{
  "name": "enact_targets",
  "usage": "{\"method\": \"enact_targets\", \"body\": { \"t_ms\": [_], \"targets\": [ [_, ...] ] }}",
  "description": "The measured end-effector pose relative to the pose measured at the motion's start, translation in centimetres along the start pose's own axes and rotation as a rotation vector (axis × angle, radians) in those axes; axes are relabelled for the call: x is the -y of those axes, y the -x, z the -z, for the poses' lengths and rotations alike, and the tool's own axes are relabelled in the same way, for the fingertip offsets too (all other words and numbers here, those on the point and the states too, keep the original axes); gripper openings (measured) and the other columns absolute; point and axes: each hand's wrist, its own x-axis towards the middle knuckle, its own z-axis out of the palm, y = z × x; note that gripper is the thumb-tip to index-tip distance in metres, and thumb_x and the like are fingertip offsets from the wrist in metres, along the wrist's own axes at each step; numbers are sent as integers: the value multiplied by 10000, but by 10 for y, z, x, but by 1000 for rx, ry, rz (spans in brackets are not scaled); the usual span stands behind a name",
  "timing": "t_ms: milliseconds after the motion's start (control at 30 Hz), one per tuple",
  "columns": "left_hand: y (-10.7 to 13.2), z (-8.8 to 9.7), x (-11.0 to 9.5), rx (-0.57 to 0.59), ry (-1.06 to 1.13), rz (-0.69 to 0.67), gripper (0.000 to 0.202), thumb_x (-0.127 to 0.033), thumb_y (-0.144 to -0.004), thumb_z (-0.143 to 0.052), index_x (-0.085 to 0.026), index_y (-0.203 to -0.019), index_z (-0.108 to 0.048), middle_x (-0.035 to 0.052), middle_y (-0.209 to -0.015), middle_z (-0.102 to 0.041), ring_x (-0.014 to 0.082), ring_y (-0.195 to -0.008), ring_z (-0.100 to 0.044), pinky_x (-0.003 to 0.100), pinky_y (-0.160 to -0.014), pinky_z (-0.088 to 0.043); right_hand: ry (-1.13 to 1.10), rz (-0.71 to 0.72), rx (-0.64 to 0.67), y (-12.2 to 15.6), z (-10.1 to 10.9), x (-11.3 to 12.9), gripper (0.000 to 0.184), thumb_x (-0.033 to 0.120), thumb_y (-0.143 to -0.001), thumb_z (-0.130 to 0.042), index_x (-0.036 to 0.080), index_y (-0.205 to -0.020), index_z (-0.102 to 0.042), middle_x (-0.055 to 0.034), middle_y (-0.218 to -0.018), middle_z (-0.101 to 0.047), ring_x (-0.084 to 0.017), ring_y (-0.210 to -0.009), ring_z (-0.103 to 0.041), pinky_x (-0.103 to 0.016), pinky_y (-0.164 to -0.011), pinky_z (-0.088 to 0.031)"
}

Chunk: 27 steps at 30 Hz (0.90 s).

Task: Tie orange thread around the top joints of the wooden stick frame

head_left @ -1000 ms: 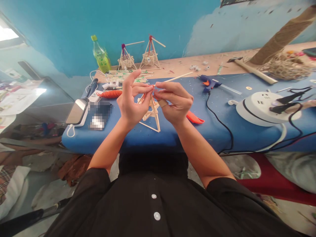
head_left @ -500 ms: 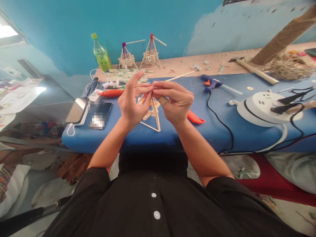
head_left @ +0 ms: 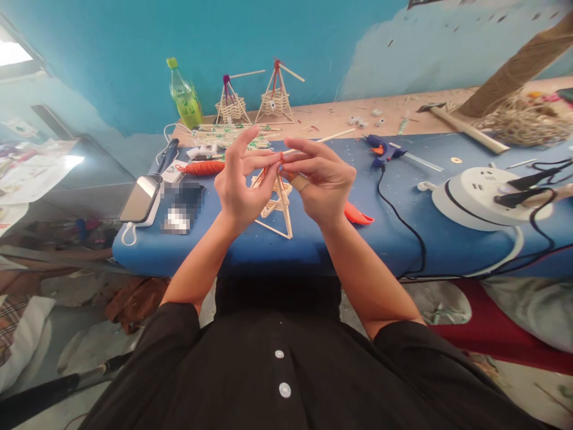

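Observation:
On the blue work surface stands a small pyramid frame of thin wooden sticks (head_left: 283,206), its peak between my hands. My left hand (head_left: 244,185) pinches the peak between thumb and fingers, with its index finger raised. Orange string (head_left: 282,157) shows at the peak, and my right hand (head_left: 324,182) closes thumb and fingertips on it, index finger lifted. A tan band wraps my right thumb. One long stick (head_left: 338,136) projects from the peak, behind my right hand. Fingers partly hide the string and upper frame.
Two finished-looking stick pyramids (head_left: 231,107) stand by the wall beside a green bottle (head_left: 185,98). An orange string bundle (head_left: 203,168) and phone (head_left: 139,200) lie left. Rightward are an orange-red tool (head_left: 358,214), glue gun (head_left: 380,149), hammer (head_left: 470,130) and white power strip (head_left: 474,197).
My right hand has shifted slightly right, and its index finger has lifted, exposing more orange string at the peak. My left hand stays nearly in place.

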Motion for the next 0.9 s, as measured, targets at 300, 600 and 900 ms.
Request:
{"method": "enact_targets", "body": {
  "t_ms": [300,600,900],
  "targets": [
    [4,-2,4,48,33,53,481,-397,-1152,-623,-341,-1612,-494,76,-1314,-845,248,-1151,-871,498,-1154,-713,17,52,-38,0,-2,4,177,466,-997,-872,305,-925,-862,-15,-1126,-862,-220,-1005,-844,-483,-966,-742],
    [4,-1,5,-59,-111,-141,435,-384,-1151,-636,-345,-1574,-546,78,-1371,-837,241,-1058,-888,476,-1010,-773,-60,-27,-150,-1,-8,13,89,338,-965,-890,270,-1011,-856,22,-939,-847,-165,-852,-825,-343,-806,-706],
    [7,-2,5,33,-68,-39,440,-328,-1166,-580,-346,-1600,-510,72,-1378,-832,251,-1146,-879,481,-1099,-748,180,51,-101,-5,-4,32,90,222,-1006,-802,260,-941,-852,9,-905,-826,-158,-843,-773,-336,-813,-638]
  ]
}}
